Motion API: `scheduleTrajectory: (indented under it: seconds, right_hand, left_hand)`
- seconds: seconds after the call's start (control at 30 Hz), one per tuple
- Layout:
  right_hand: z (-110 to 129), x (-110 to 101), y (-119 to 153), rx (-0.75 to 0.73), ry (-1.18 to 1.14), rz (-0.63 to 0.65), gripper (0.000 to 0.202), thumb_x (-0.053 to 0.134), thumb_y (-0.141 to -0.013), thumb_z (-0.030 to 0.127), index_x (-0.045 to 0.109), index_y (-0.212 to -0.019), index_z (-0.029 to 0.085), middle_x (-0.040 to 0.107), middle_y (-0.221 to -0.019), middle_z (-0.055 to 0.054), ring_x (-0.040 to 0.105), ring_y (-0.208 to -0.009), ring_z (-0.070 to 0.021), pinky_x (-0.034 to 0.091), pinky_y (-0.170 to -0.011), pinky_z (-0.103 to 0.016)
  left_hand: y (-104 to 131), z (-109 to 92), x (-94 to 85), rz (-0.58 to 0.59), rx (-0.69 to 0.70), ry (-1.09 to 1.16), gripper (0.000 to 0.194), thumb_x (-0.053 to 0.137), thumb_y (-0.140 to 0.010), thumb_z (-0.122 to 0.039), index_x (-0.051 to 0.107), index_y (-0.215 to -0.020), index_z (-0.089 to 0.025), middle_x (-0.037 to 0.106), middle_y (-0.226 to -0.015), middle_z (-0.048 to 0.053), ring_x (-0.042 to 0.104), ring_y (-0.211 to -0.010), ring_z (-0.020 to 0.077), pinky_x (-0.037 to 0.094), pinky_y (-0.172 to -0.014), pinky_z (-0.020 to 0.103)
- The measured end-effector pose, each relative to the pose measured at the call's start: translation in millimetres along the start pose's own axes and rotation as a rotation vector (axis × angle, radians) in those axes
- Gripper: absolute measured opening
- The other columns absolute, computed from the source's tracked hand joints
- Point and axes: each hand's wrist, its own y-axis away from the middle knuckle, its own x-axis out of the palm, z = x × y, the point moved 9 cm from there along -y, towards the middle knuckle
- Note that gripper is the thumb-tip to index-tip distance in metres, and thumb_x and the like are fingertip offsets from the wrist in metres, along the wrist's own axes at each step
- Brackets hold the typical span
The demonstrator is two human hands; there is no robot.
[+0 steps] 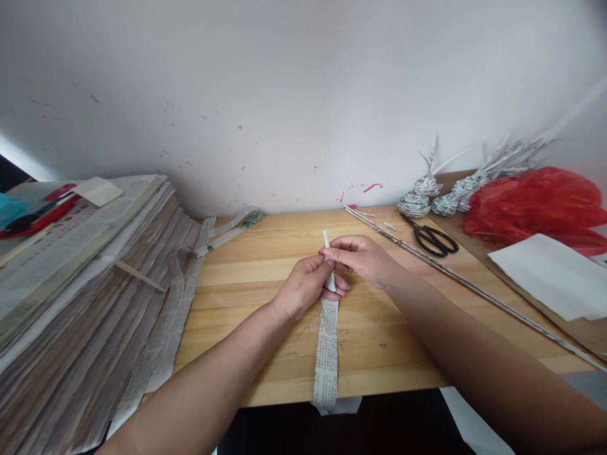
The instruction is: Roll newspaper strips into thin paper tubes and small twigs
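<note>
A long printed paper strip (pixel 326 354) runs up the middle of the wooden table, its lower end hanging over the front edge. Its upper part is narrowed into a thin white roll that points up between the hands. My left hand (pixel 310 281) pinches the strip where it narrows, thumb on top and some fingers beneath. Just above and to the right, my right hand (pixel 355 258) grips the thin roll between thumb and forefinger. The two hands touch or nearly touch.
A tall newspaper stack (pixel 109 303) fills the left side. A thin paper rod (pixel 455 275) lies diagonally at right, near black scissors (pixel 434 240). Behind are woven paper pieces (pixel 417 199), a red plastic bag (pixel 535 205) and a white sheet (pixel 550 275). The wooden table (pixel 227 341) meets a wall.
</note>
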Motion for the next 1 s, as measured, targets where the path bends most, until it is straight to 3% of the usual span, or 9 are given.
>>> scheduleTrajectory:
  seconds: [0.27, 0.53, 0.67, 0.8, 1.0]
  right_hand:
    - [-3, -8, 1, 0.065, -0.096, -0.125, 0.027, 0.071, -0.073, 0.041, 0.061, -0.074, 0.016, 0.056, -0.052, 0.004, 0.045, -0.038, -0.0062, 0.032, -0.038, -0.02]
    - [1, -12, 2, 0.047, -0.125, -0.171, 0.025, 0.07, -0.074, 0.041, 0.064, -0.076, 0.017, 0.053, -0.05, 0.005, 0.042, -0.036, -0.0062, 0.026, -0.035, -0.021]
    - [4, -21, 0, -0.002, -0.109, -0.244, 0.025, 0.072, -0.072, 0.04, 0.067, -0.074, 0.015, 0.054, -0.055, 0.003, 0.045, -0.048, -0.0063, 0.026, -0.039, -0.019]
    - [6, -16, 0, -0.04, -0.048, -0.206, 0.026, 0.07, -0.073, 0.042, 0.067, -0.074, 0.016, 0.053, -0.055, 0.004, 0.043, -0.047, -0.0063, 0.03, -0.042, -0.02]
    - [9, -7, 5, -0.064, 0.051, -0.169, 0.026, 0.069, -0.075, 0.044, 0.062, -0.076, 0.019, 0.052, -0.05, 0.005, 0.044, -0.038, -0.0081, 0.034, -0.034, -0.021]
  left_hand:
    - [5, 9, 17.7, 0.157, -0.045, 0.01, 0.027, 0.056, -0.087, -0.041, 0.057, -0.092, -0.014, 0.07, -0.078, 0.007, 0.067, -0.069, 0.0151, 0.054, -0.063, 0.027]
    - [14, 11, 29.7, 0.244, -0.114, 0.022, 0.022, 0.05, -0.09, -0.035, 0.049, -0.103, -0.017, 0.069, -0.086, 0.009, 0.07, -0.07, 0.0187, 0.054, -0.056, 0.028]
    - [17, 10, 28.6, 0.202, -0.091, -0.137, 0.022, 0.045, -0.091, -0.036, 0.044, -0.105, -0.018, 0.069, -0.087, 0.011, 0.068, -0.066, 0.0196, 0.049, -0.044, 0.024]
    - [18, 7, 28.4, 0.226, -0.062, -0.274, 0.023, 0.052, -0.087, -0.036, 0.052, -0.097, -0.016, 0.068, -0.083, 0.009, 0.064, -0.06, 0.0157, 0.046, -0.04, 0.021]
    - [8, -3, 13.1, 0.137, -0.051, 0.05, 0.025, 0.065, -0.079, -0.028, 0.062, -0.098, -0.012, 0.065, -0.09, 0.008, 0.062, -0.071, 0.0122, 0.048, -0.049, 0.017]
